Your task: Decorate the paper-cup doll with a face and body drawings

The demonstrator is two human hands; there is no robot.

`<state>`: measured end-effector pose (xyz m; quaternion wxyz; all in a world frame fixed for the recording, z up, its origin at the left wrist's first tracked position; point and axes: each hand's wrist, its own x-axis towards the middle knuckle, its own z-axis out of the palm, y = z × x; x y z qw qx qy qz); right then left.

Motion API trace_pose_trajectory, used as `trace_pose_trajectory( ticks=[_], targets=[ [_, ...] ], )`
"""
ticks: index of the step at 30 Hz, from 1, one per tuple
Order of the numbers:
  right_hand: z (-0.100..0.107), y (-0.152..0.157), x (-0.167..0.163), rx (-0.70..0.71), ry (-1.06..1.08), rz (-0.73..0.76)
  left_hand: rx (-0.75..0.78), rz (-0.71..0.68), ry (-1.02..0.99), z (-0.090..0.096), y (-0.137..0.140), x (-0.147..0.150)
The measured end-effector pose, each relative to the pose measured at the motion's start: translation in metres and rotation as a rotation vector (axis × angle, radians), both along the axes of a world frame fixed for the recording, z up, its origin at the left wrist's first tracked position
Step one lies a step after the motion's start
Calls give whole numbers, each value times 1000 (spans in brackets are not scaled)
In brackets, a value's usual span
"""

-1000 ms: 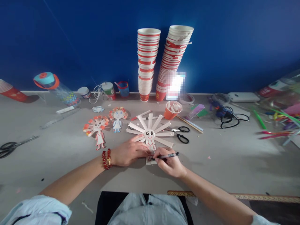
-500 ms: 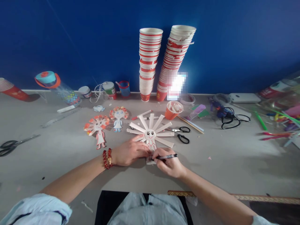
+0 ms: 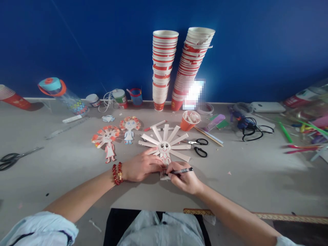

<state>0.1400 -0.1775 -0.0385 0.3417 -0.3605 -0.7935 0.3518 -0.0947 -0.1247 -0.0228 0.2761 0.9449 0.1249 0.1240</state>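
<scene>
A paper doll (image 3: 163,147) with a smiling drawn face and white strips fanning out round its head lies flat in front of me. My left hand (image 3: 143,165) rests open over its left side, fingers stretched out and pressing on the paper. In my right hand (image 3: 186,177) is a black marker pen (image 3: 182,170), its tip down at the doll's lower body, where dark and red lines show. Two finished-looking paper dolls, one outlined in red (image 3: 109,145) and one in blue (image 3: 128,131), lie to the left of my left hand.
Scissors (image 3: 200,147) lie right of the doll, another pair (image 3: 15,159) far left. An orange cup of scraps (image 3: 190,120) stands behind. Two tall paper cup stacks (image 3: 161,71) lean near the blue wall. A water bottle (image 3: 64,95) stands back left; coloured craft sticks (image 3: 304,143) lie right.
The pen in my right hand has shifted very slightly at the doll's lower body. My left hand stays in place on the paper.
</scene>
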Motion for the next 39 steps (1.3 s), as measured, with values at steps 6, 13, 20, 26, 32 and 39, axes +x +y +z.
trace_pose_trajectory(
  ticks=[6, 13, 20, 26, 32, 39],
  targets=[
    [-2, 0, 0, 7, -19, -9, 13, 1, 9, 1, 0, 1],
    [-2, 0, 0, -5, -34, -28, 8, 7, -4, 2, 0, 1],
    [-4, 0, 0, -2, -26, -40, 2, 0, 15, 3, -1, 0],
    [-1, 0, -1, 4, -15, -45, 14, -4, 16, 1, -1, 1],
    [0, 0, -1, -10, -9, -51, 21, -8, 19, 1, 0, 0],
    [-2, 0, -1, -5, 5, -60, 13, -9, 31, 3, 0, 0]
  ],
)
